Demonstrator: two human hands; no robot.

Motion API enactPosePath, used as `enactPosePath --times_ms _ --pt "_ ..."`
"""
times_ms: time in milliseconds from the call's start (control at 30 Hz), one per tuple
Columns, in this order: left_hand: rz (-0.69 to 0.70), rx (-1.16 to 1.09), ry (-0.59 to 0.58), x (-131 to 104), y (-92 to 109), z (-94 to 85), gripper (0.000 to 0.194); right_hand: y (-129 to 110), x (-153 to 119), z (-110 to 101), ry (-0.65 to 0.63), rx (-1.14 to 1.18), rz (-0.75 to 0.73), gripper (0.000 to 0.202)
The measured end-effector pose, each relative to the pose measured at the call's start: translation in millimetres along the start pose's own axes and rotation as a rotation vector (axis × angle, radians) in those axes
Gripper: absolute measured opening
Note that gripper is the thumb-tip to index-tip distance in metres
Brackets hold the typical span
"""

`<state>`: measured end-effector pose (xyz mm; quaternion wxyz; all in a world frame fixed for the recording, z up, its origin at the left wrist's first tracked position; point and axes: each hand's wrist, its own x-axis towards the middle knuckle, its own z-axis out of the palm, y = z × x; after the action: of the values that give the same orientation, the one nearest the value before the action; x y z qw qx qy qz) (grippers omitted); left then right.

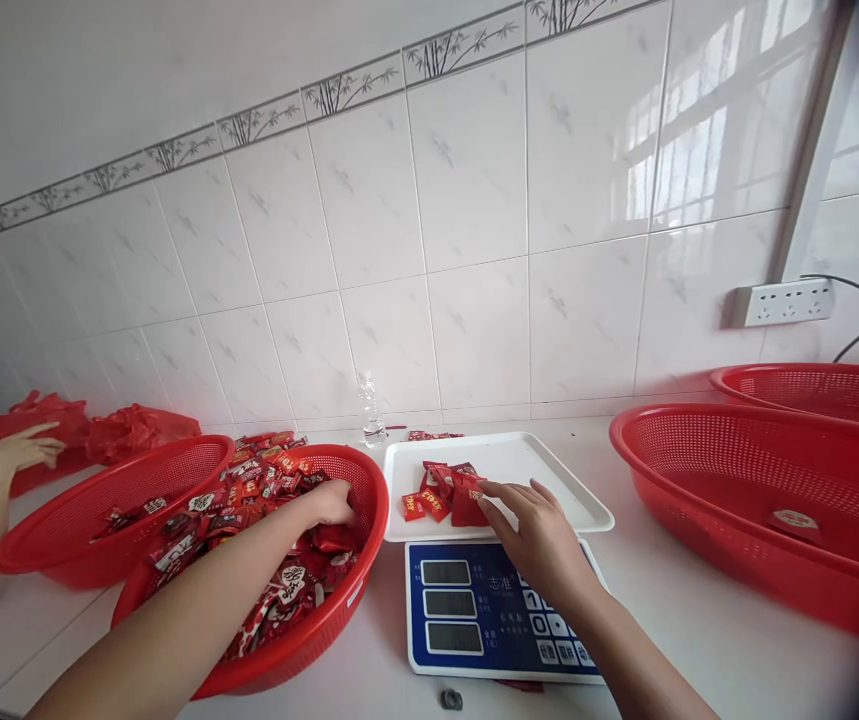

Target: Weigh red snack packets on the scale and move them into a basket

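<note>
My left hand (335,503) reaches into a red perforated basket (370,500) heaped with small red snack packets (290,585). Its fingers curl down among the packets, and what they hold is hidden. Over the white tray (579,505) of a scale, my right hand (538,525) pinches the right edge of a red packet (466,500) between thumb and forefinger. Several other small packets (433,502) lie beside it on the tray. The scale's blue panel (448,570), with three displays and a keypad, sits below my right wrist, which covers part of the keys.
A second red basket (39,550) with a few packets stands left, near another person's hand (20,452) and red plastic bags (136,430). Red baskets (699,540) stand right. A clear bottle (371,415) is by the tiled wall; a small dark object (451,699) lies in front.
</note>
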<state>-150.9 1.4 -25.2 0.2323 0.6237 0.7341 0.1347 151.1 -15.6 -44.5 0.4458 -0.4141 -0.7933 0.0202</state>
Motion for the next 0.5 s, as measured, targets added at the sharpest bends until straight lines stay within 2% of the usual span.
enactPosePath --times_ms 133,267,367,500 --pt "-0.018 -0.102 -0.048 -15.7 0.7 -27.6 0.024 -0.1 -0.2 0.1 -0.016 0.013 0.017 0.029" --pt "0.029 -0.391 -0.081 -35.5 2.2 -49.2 0.027 0.4 -0.7 0.7 -0.010 0.013 0.006 0.028" --pt "0.022 -0.600 -0.140 -49.3 6.5 -55.3 0.028 0.4 -0.9 0.6 -0.010 0.020 0.005 0.028" --pt "0.007 -0.765 -0.195 -58.8 14.5 -53.2 0.031 0.0 -0.8 0.2 -0.001 0.025 0.003 0.028"
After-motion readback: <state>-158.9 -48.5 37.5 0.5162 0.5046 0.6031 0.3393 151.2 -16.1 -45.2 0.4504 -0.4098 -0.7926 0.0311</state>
